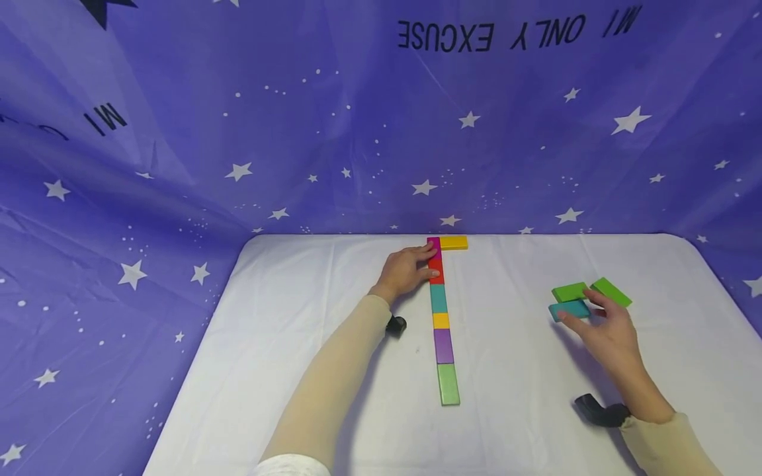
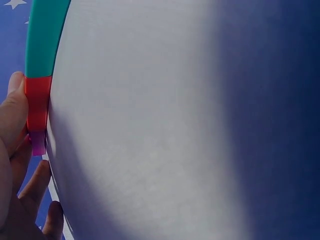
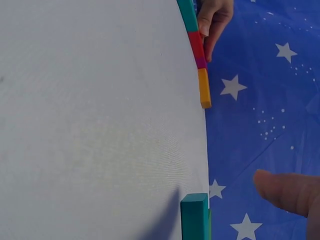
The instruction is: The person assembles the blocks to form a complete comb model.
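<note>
A column of flat coloured blocks runs down the white table: magenta, red, teal, small yellow-orange, purple and light green. At the column's far end, a yellow block points right. My left hand touches the magenta and red blocks from the left, its thumb against the red one. On the right, my right hand reaches over a loose teal block, beside two green blocks. The right wrist view shows its thumb apart from the teal block.
White cloth covers the table. A purple curtain with stars and lettering hangs behind and at the sides. Black wrist-worn pieces show by the left wrist and the right wrist.
</note>
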A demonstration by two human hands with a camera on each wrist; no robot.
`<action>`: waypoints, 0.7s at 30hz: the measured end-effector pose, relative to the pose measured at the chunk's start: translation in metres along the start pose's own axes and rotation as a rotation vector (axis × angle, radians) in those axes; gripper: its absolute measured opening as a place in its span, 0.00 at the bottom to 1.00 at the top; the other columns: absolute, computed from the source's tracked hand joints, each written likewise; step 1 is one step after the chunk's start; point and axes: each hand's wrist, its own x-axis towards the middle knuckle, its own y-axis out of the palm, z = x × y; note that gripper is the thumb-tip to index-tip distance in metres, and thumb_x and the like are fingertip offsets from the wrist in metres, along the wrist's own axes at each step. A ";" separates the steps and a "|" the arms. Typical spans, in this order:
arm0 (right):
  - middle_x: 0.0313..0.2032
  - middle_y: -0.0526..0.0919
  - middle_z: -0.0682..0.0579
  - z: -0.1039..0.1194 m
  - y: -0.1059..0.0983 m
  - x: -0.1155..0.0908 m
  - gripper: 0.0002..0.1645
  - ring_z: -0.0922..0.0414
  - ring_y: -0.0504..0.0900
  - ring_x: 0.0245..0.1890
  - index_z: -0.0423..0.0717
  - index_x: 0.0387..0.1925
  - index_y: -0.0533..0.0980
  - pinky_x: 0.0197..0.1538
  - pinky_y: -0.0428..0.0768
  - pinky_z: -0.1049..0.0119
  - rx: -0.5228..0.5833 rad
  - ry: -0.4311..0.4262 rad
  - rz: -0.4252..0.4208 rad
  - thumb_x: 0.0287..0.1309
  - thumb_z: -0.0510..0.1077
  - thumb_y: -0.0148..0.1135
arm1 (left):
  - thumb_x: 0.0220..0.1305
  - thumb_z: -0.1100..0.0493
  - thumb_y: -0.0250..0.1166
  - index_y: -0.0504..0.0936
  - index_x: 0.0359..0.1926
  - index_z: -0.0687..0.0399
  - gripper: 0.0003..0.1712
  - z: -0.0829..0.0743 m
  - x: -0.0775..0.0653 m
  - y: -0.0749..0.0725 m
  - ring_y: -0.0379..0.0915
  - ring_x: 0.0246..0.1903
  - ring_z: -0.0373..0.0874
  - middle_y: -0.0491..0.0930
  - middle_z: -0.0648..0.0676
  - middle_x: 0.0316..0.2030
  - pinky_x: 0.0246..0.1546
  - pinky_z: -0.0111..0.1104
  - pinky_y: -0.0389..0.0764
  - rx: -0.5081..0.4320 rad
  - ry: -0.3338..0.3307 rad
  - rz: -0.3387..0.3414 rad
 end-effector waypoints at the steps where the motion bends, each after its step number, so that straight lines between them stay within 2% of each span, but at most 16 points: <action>1: 0.67 0.61 0.23 -0.001 0.000 0.000 0.48 0.28 0.64 0.63 0.32 0.73 0.59 0.50 0.72 0.48 -0.004 -0.001 0.002 0.62 0.52 0.68 | 0.66 0.43 0.67 0.72 0.70 0.42 0.33 0.000 0.000 0.000 0.62 0.71 0.42 0.67 0.41 0.71 0.72 0.37 0.61 -0.002 0.000 -0.003; 3: 0.67 0.60 0.22 -0.003 0.000 0.001 0.49 0.27 0.62 0.63 0.30 0.73 0.58 0.56 0.69 0.37 -0.010 -0.005 0.001 0.62 0.51 0.68 | 0.66 0.43 0.67 0.72 0.70 0.41 0.33 0.000 -0.001 0.001 0.62 0.71 0.41 0.67 0.41 0.71 0.72 0.37 0.61 -0.002 -0.003 -0.002; 5: 0.67 0.60 0.21 -0.004 0.001 0.002 0.50 0.25 0.61 0.64 0.28 0.73 0.56 0.61 0.65 0.32 -0.006 -0.002 0.014 0.63 0.51 0.68 | 0.66 0.43 0.67 0.72 0.70 0.41 0.33 -0.001 -0.001 0.000 0.62 0.71 0.41 0.67 0.41 0.71 0.72 0.37 0.61 -0.002 -0.006 -0.003; 11: 0.64 0.63 0.20 -0.007 0.004 0.006 0.51 0.27 0.64 0.61 0.22 0.70 0.55 0.60 0.67 0.35 -0.034 -0.018 0.045 0.62 0.50 0.69 | 0.66 0.42 0.66 0.73 0.70 0.41 0.33 0.000 -0.001 0.000 0.62 0.71 0.41 0.67 0.40 0.71 0.72 0.38 0.61 0.001 -0.005 -0.003; 15: 0.61 0.65 0.19 -0.010 0.005 0.009 0.51 0.27 0.66 0.59 0.19 0.68 0.57 0.57 0.68 0.34 -0.118 -0.040 0.041 0.59 0.50 0.70 | 0.66 0.43 0.66 0.73 0.70 0.41 0.33 0.000 0.000 0.001 0.62 0.71 0.41 0.67 0.40 0.71 0.72 0.38 0.62 0.002 -0.001 -0.007; 21: 0.56 0.65 0.19 -0.013 0.006 0.011 0.51 0.24 0.62 0.57 0.16 0.65 0.57 0.56 0.62 0.31 -0.214 -0.048 0.042 0.59 0.51 0.69 | 0.66 0.43 0.66 0.73 0.70 0.42 0.33 0.000 0.000 0.000 0.62 0.71 0.42 0.67 0.41 0.71 0.71 0.39 0.62 -0.003 0.003 -0.003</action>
